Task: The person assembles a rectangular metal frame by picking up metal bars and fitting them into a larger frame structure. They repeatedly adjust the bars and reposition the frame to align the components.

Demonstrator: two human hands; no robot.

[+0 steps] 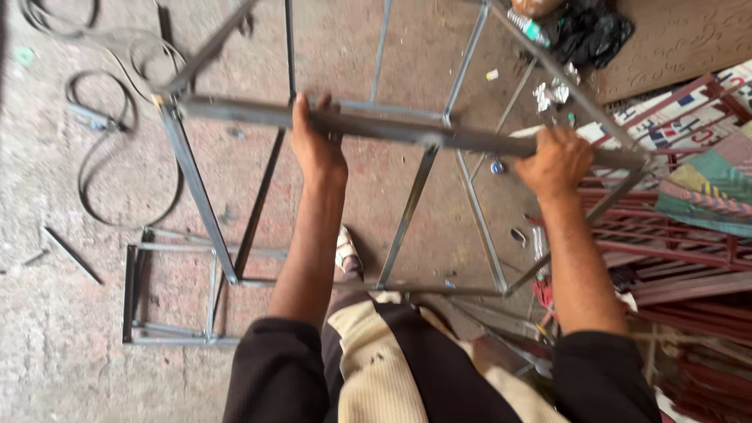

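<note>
So both hands are clamped on the same grey steel bar running across the upper middle of the frame. The left hand [316, 145] has its fingers curled over the top rail [392, 129] near the centre; the right hand [558, 160] is wrapped around it further right, close to the corner. That rail is the upper edge of a welded metal frame [200, 196], an open box of thin grey bars that fills most of the centre and stands on the floor.

Not much packaging around. There's a crumpled black plastic bag [589, 33] at the top right, with a small clear bottle with a green band [526, 26] just beside it, and a scrap of crumpled white paper [551, 94] a bit lower. A little green disc [23, 56] sits at the far upper left.

The floor [63, 337] is rough, stained concrete, pinkish and dusty. Loops of grey cable [117, 117] lie at the upper left, and a smaller frame piece [168, 294] lies flat at lower left. Red painted metalwork [681, 251] is stacked on the right, with a patterned cloth [705, 192] over it.
</note>
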